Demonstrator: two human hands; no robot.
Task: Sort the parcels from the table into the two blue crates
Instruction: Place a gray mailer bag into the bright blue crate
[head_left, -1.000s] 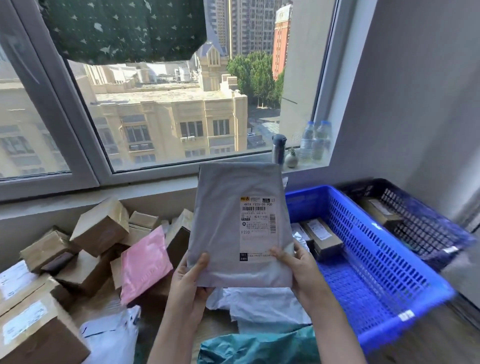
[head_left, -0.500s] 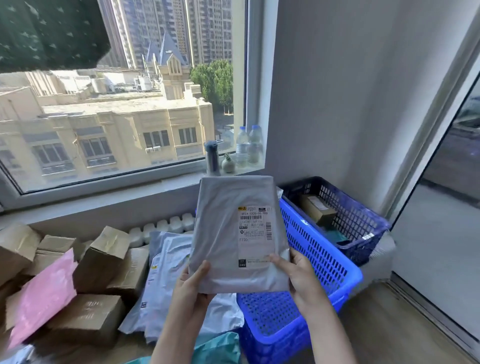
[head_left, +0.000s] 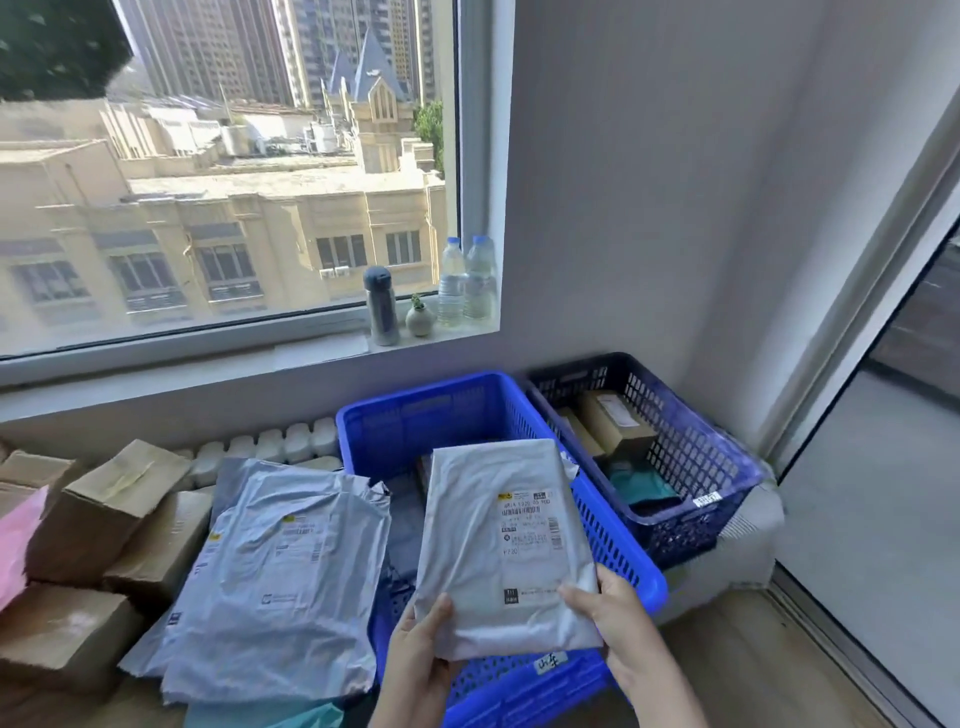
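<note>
- Lowered since half a second ago: grey mailer (head_left: 498, 545) was held upright in front of the window, now it's tilted nearly flat and hangs over the bright blue crate (head_left: 415, 387), label up. View has swung right too.
- Progress, my read: early to mid. Dark blue crate (head_left: 727, 457), just right of the bright blue crate, holds two cardboard boxes (head_left: 615, 423) and a teal bag (head_left: 641, 488).
- Inside of the bright blue crate is mostly hidden by the mailer, so I can't count what's in it.
- Plenty left. A stack of grey poly bags (head_left: 291, 571) lies up against the bright blue crate's left wall. Further left are brown boxes (head_left: 104, 509) and a pink mailer (head_left: 15, 540) at the frame edge.
- Current parcel not released yet. Looks headed for the bright blue crate, but that's a guess.
- Left hand (head_left: 421, 660): grips the mailer's near-left corner, thumb on top, fingers curled underneath.
- Right hand (head_left: 623, 623): pinches the near-right corner, thumb on the top face, fingers under.
- Both forearms come in from the near side of the bright blue crate, one hand at each near corner.
</note>
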